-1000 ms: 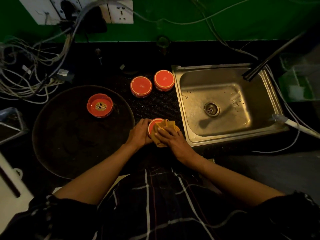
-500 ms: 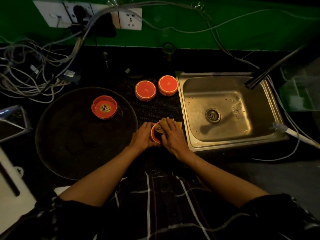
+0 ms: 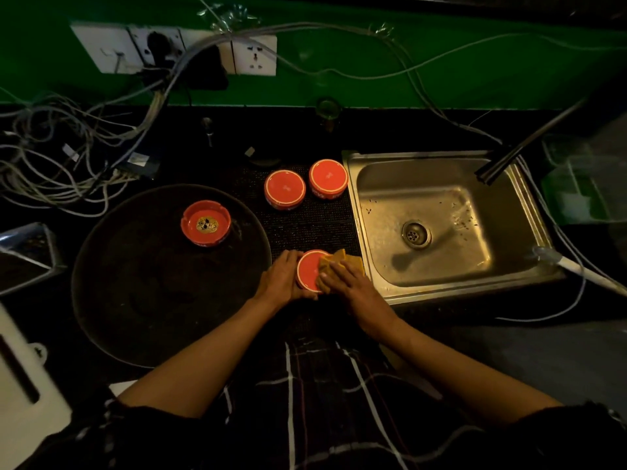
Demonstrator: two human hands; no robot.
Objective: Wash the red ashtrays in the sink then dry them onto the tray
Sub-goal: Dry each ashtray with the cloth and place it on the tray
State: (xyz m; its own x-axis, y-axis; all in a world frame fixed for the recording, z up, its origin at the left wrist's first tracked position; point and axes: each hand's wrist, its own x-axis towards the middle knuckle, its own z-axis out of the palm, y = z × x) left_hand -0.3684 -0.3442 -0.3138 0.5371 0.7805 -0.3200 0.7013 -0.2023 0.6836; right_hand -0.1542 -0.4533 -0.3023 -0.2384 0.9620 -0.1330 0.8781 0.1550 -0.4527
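Head view is giving me the counter from above, and I am watching both hands working at the lower middle of the frame. My left hand is gripping an upturned red ashtray, fingers curled round its left side. My right hand is pressing a yellow cloth against the ashtray's right part, fingers lying fairly straight and close together over the cloth. This ashtray is sitting between the round dark tray at left and the steel sink at right, just beside the sink's rim. Two more red ashtrays are lying bottom-up above the hands, on the dark mat: one and another touching or nearly touching it. A fourth ashtray is standing right way up on the tray's upper part. Tangled cables are crowding the upper left, under the wall sockets.
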